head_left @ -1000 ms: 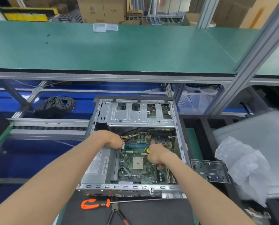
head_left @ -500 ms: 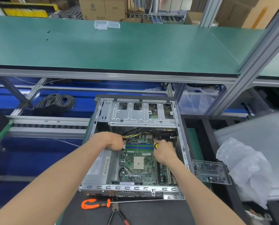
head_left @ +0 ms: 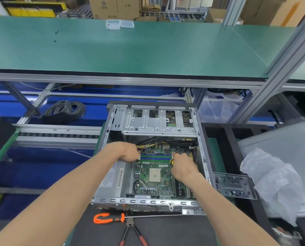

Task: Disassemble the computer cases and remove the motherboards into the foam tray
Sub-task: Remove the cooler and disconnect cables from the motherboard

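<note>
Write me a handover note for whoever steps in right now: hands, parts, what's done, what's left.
Left hand: inside the case, fingers curled at the connector by the yellow-black wires, upper left of the board; the grip itself is hidden.
Right hand: grips a yellow-handled tool over the board's upper right.
Motherboard: lies in the open case.
Foam tray: right of the case, holds no board in view.
Screwdriver and pliers: on the mat in front of the case.
Done: cover is off.
Left: free the board, lift it out, place it in the tray.
</note>
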`<move>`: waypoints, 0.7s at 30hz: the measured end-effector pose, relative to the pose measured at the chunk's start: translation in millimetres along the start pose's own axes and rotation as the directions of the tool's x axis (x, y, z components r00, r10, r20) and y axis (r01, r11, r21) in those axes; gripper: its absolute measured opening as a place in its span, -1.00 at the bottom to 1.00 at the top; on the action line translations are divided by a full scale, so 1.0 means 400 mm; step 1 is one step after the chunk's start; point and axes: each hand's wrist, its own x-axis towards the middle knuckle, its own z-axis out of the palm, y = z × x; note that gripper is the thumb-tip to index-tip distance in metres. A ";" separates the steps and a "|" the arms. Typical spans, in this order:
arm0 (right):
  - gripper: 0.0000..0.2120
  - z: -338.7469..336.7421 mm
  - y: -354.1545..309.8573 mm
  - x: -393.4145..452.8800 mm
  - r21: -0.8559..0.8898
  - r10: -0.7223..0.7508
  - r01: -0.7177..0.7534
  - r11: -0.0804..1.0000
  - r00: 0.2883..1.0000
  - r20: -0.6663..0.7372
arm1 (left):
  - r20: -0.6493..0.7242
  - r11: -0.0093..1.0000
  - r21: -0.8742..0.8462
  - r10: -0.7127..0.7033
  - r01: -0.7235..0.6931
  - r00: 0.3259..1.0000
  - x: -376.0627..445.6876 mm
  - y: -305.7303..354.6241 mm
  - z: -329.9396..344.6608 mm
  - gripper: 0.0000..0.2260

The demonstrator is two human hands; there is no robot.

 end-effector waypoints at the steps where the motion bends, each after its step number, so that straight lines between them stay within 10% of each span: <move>1: -0.49 0.001 -0.002 -0.001 -0.022 -0.008 0.008 1.000 1.000 -0.001 | 0.002 1.000 0.004 -0.001 0.001 1.000 -0.001 0.000 0.000 -0.45; 21: -0.60 0.000 0.006 -0.006 0.052 0.001 -0.001 0.999 1.000 0.006 | 0.036 0.992 -0.063 -0.112 0.114 0.993 -0.025 0.023 -0.013 -0.57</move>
